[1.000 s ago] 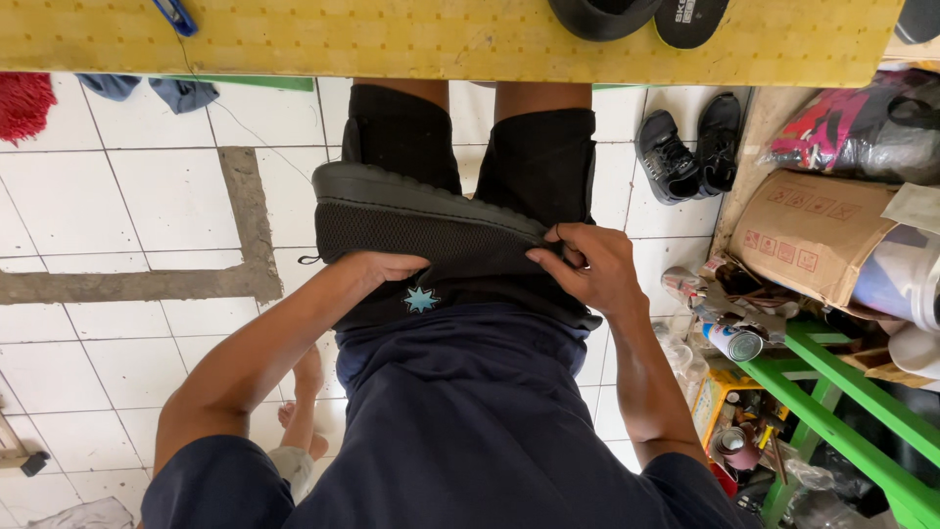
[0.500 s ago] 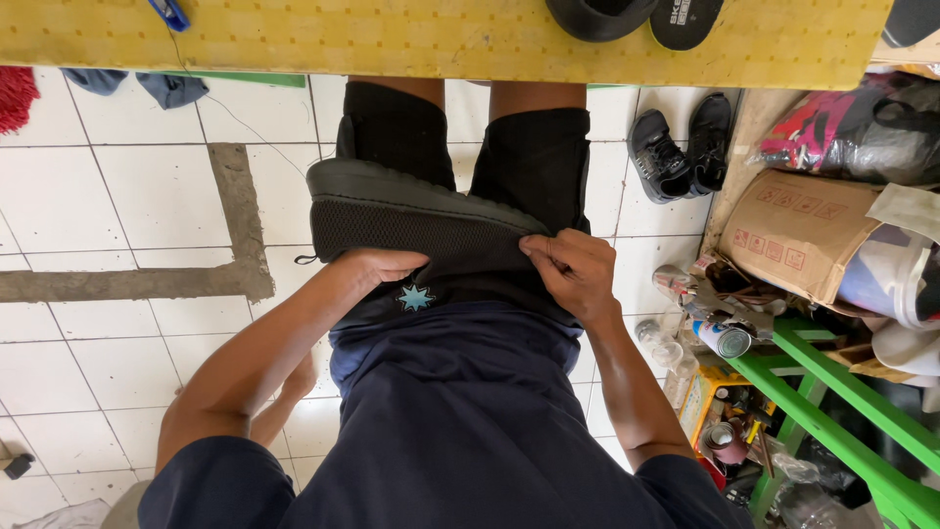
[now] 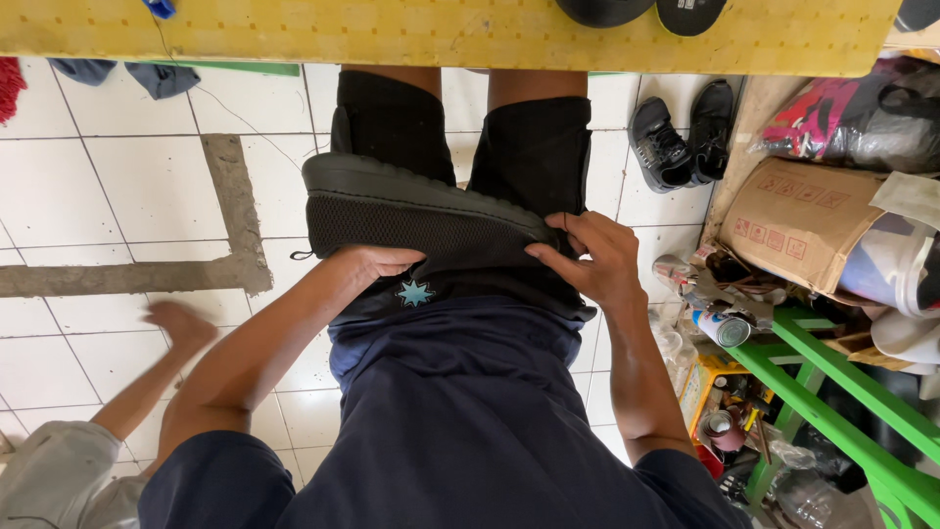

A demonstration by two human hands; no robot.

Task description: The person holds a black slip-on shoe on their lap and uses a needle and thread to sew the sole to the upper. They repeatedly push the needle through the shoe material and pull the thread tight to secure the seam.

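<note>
Head camera looks straight down at my lap, where a black mesh shoe (image 3: 431, 220) lies on its side across my black shorts (image 3: 529, 137), sole toward my knees. My left hand (image 3: 377, 263) is tucked against the shoe's opening at the near edge, fingers curled into it; how tightly they grip I cannot tell. My right hand (image 3: 592, 257) pinches the shoe's upper at the end on my right, fingertips clenched on the fabric. A yellow table edge (image 3: 441, 34) runs above my knees. Beside my left elbow, another person's bare arm (image 3: 162, 367) stretches over the white tiled floor (image 3: 98, 196).
</note>
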